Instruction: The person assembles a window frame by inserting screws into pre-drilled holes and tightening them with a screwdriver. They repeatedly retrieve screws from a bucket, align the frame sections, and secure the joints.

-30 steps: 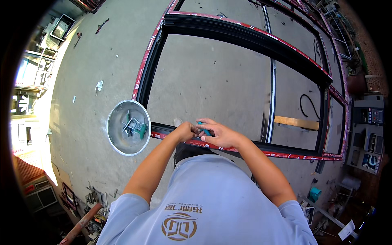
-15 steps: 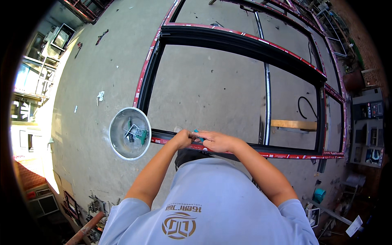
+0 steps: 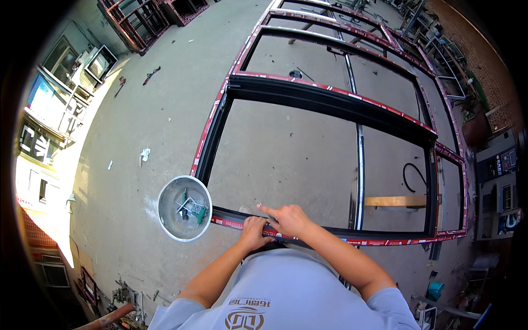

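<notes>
A large black window frame with red printed protective film lies in front of me. My left hand is on its near rail, fingers curled over the top and thumb toward me. Just to the right, my right hand is over the same rail. Its index finger stretches out to the left while the other fingers are curled in. A bit of teal shows under that hand; the rest of the thing is hidden. Left of my hands, a round metal bowl holds a green-handled tool, bent metal pieces and small hardware.
More red-filmed frames reach away behind this one. A white-striped bar and a wooden block are beneath the frame. A black hose curls there. Control cabinets stand at the right, leaning frames at the far left.
My view has tilted up, so the scene sits lower. The hands have shifted; my right index finger now stretches out, and the teal thing between my hands is mostly covered.
</notes>
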`<state>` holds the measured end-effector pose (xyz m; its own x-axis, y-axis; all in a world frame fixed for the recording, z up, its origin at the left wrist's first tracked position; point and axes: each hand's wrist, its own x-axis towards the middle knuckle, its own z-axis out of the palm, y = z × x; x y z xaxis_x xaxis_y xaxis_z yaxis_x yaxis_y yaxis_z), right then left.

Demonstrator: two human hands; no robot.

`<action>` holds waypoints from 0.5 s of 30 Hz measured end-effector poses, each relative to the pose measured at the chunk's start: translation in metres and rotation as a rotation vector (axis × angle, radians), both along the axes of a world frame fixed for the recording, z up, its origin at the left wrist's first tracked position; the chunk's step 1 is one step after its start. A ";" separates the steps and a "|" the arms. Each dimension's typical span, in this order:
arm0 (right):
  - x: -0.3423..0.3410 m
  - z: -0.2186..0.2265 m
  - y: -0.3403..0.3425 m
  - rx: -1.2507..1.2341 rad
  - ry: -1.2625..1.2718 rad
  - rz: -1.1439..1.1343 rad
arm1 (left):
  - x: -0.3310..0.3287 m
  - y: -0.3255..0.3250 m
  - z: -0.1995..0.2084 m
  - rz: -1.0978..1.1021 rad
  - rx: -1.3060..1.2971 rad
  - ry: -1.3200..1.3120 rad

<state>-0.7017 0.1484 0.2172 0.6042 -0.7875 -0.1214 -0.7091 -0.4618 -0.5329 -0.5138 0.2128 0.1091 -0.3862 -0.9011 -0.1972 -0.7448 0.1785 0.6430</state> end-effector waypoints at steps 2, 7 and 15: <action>-0.002 -0.011 -0.002 0.085 -0.044 -0.036 | -0.001 0.001 -0.002 0.004 -0.068 -0.012; -0.010 -0.038 -0.015 0.318 -0.161 -0.023 | -0.003 0.008 -0.013 0.004 -0.091 -0.076; -0.010 -0.031 -0.017 0.079 0.090 -0.073 | -0.006 0.007 -0.019 -0.007 -0.105 -0.083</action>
